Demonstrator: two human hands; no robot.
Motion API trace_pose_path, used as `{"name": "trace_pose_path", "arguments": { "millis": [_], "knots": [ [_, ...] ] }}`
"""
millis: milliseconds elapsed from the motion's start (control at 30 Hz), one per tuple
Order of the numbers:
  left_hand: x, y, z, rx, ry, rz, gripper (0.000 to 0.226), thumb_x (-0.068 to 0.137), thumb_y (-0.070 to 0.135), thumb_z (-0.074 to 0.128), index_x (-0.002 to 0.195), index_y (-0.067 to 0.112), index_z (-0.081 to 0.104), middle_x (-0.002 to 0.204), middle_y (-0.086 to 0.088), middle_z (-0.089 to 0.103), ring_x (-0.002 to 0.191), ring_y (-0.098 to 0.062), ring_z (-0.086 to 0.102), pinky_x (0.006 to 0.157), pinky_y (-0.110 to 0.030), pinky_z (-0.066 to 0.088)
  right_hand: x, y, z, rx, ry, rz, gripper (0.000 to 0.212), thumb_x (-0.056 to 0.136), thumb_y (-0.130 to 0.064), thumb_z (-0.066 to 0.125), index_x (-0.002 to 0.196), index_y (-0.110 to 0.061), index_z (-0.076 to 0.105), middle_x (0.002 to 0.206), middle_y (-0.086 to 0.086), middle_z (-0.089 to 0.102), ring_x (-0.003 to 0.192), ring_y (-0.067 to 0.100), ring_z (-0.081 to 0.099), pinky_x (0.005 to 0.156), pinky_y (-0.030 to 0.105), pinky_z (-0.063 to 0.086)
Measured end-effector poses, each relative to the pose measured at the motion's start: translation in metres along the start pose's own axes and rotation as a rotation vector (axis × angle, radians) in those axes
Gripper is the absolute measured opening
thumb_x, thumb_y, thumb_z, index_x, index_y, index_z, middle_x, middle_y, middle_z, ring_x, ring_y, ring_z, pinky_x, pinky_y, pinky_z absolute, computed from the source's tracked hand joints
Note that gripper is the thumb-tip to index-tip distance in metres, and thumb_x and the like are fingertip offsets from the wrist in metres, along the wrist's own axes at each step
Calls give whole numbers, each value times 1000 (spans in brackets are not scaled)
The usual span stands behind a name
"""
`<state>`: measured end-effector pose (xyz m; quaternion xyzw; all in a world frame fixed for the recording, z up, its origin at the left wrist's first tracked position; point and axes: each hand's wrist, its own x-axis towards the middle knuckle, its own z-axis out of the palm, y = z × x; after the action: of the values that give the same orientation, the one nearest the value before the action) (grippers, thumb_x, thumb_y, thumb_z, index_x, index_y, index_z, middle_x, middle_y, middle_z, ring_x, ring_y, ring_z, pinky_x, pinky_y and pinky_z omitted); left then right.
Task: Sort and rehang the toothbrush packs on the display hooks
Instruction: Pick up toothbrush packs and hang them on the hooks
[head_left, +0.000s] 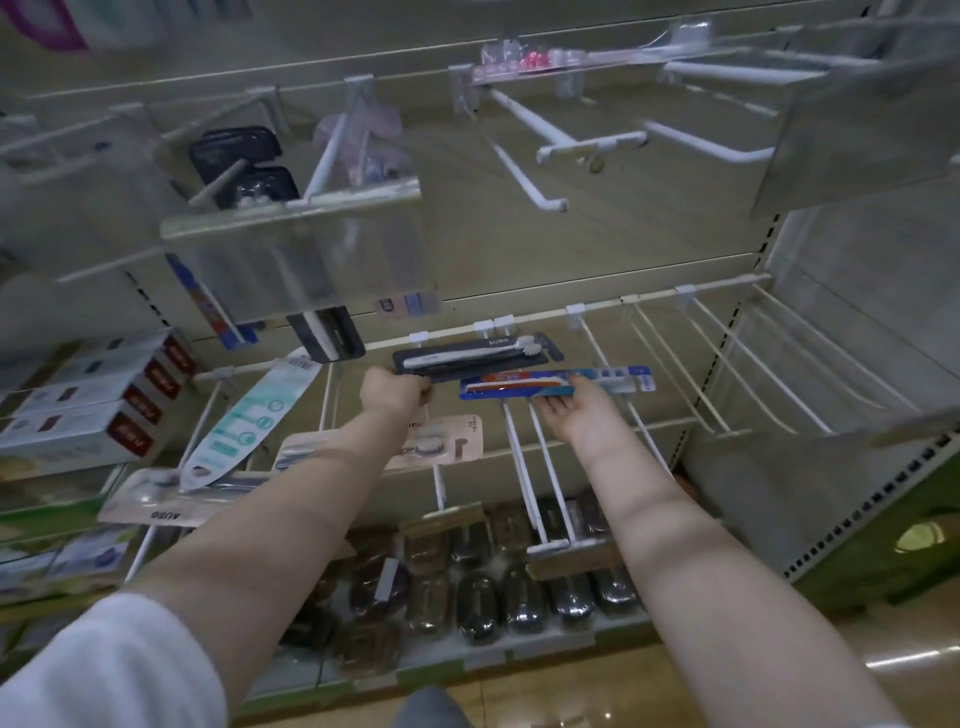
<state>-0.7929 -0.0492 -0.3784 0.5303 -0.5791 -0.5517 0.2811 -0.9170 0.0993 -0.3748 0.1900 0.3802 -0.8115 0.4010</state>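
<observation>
Left grip (395, 389) on dark pack (467, 358), outstretched

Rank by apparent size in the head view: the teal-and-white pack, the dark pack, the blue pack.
1. teal-and-white pack
2. dark pack and blue pack: too alike to rank; blue longer, dark wider.

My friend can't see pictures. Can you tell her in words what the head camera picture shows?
A person's left hand grips a dark toothbrush pack and the right hand holds a blue toothbrush pack in front of white display hooks in a shop. More packs rest on hooks to the left.
</observation>
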Motion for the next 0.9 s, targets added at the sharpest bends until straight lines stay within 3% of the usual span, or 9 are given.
{"name": "trace_pose_path", "arguments": {
  "millis": [100, 200, 300, 433, 533, 600, 733, 800, 900],
  "knots": [
    [-28, 12, -7, -208, -70, -88, 28, 83, -12, 57, 109, -4, 50, 87, -20, 61, 68, -26, 63, 56, -27, 55, -25, -2, 0, -48, -6, 18, 29, 100, -16, 42, 128, -7, 45, 138, 15, 49, 127, 27, 48, 101, 39, 40],
    [-75, 29, -16, -408, -117, -215, 12, 87, -15, 49, 89, -3, 50, 77, -17, 53, 65, -24, 56, 44, -22, 53, -54, -6, -5, -44, 14, 37, 29, 100, -19, 43, 126, -7, 47, 138, 13, 50, 126, 26, 49, 96, 36, 43],
    [-120, 35, -30, -605, -158, -388, 19, 90, -16, 41, 77, -3, 46, 80, -20, 49, 67, -26, 53, 41, -20, 52, -87, -11, -14, -63, 39, 42, 26, 99, -19, 43, 123, -11, 49, 134, 13, 53, 110, 28, 58, 87, 35, 44],
    [-181, 29, -54, -558, -303, -511, 10, 84, -15, 45, 92, -11, 50, 79, -25, 58, 53, -23, 65, 44, -22, 54, -137, -13, -27, -161, -7, 123, 16, 97, -19, 43, 85, -12, 50, 85, 8, 57, 74, 20, 55, 79, 34, 50],
    [-218, 22, -69, -469, -376, -461, 48, 74, -20, 45, 116, 3, 50, 107, -24, 59, 78, -28, 62, 51, -30, 57, -179, -11, -31, -257, -14, 178, 22, 97, -22, 43, 77, -15, 48, 66, 6, 58, 64, 18, 51, 51, 24, 50],
    [-237, 22, -80, -422, -417, -440, 50, 77, -24, 42, 110, 13, 50, 110, -18, 59, 85, -27, 61, 54, -30, 58, -199, -7, -34, -268, -28, 167, 17, 97, -22, 44, 84, -14, 52, 77, 8, 60, 69, 21, 55, 59, 33, 48],
    [-263, 21, -110, -407, -476, -429, 52, 74, -30, 47, 104, 12, 51, 105, -19, 60, 84, -32, 65, 62, -34, 60, -224, 6, -40, -275, -48, 138, 13, 98, -14, 43, 96, -9, 56, 91, 14, 61, 77, 26, 59, 87, 48, 47],
    [-272, 15, -129, -385, -515, -412, 54, 72, -31, 49, 105, 12, 51, 109, -21, 60, 89, -34, 65, 72, -38, 59, -238, 18, -43, -321, -43, 148, 15, 98, -15, 44, 101, -7, 56, 97, 16, 63, 84, 29, 61, 86, 50, 47],
    [-283, 8, -157, -376, -529, -371, 50, 71, -29, 52, 99, 12, 51, 109, -18, 59, 96, -32, 63, 73, -38, 58, -257, 41, -39, -354, -38, 144, 27, 99, -20, 44, 121, -7, 53, 115, 18, 63, 99, 32, 62, 87, 51, 48]
  ]
}}
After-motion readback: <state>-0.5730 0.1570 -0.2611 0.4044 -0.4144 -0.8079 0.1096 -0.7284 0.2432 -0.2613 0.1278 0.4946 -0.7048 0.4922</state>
